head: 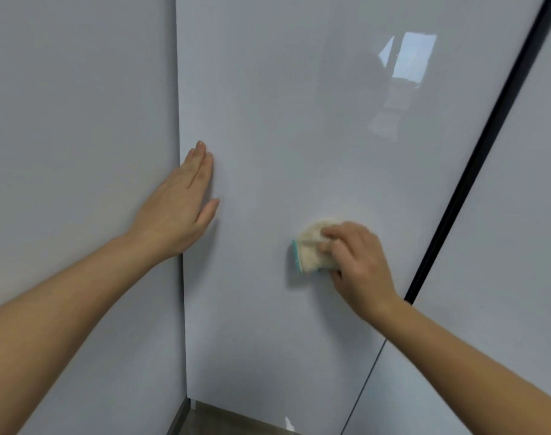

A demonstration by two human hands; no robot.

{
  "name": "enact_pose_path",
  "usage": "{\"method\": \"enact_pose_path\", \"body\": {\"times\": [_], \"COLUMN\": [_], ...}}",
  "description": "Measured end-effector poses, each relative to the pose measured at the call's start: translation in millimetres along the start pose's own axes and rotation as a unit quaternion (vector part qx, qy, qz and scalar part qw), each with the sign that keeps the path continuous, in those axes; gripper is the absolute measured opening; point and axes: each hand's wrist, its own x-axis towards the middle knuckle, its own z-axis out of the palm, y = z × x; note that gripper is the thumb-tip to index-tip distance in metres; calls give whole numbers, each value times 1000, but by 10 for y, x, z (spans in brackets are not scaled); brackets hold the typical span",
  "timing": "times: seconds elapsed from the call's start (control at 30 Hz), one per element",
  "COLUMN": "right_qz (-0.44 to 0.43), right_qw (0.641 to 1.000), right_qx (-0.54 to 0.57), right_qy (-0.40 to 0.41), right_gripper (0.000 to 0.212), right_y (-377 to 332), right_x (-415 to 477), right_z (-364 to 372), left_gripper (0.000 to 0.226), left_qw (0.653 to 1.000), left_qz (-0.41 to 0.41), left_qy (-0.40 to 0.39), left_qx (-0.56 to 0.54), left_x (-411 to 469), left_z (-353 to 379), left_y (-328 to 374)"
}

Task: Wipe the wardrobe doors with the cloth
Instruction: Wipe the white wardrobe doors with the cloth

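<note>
Head view. My left hand [180,205] lies flat, fingers straight, against the left edge of the glossy white wardrobe door [267,105]. My right hand [355,262] curls its fingers over a cream cloth [310,246] with a teal edge, held against the door's lower middle. The cloth is blurred, apparently bunched. A black strip [475,171] borders the door on the right.

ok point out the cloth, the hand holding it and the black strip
cloth [310,246], head view, on its cream fluffy face
right hand [359,262], head view, back of the hand
black strip [465,180], head view, midway along it
</note>
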Motion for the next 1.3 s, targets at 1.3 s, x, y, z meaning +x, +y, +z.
{"method": "enact_pose_path", "body": {"times": [1.3], "right_qz": [57], "right_qw": [998], "right_qx": [-26], "right_qy": [-8], "right_gripper": [35], "right_y": [256], "right_x": [-668], "right_z": [-372], "left_gripper": [85], "left_qw": [998], "left_qz": [17], "left_qy": [-16], "left_qx": [56], "left_x": [-25], "left_z": [42], "left_y": [-59]}}
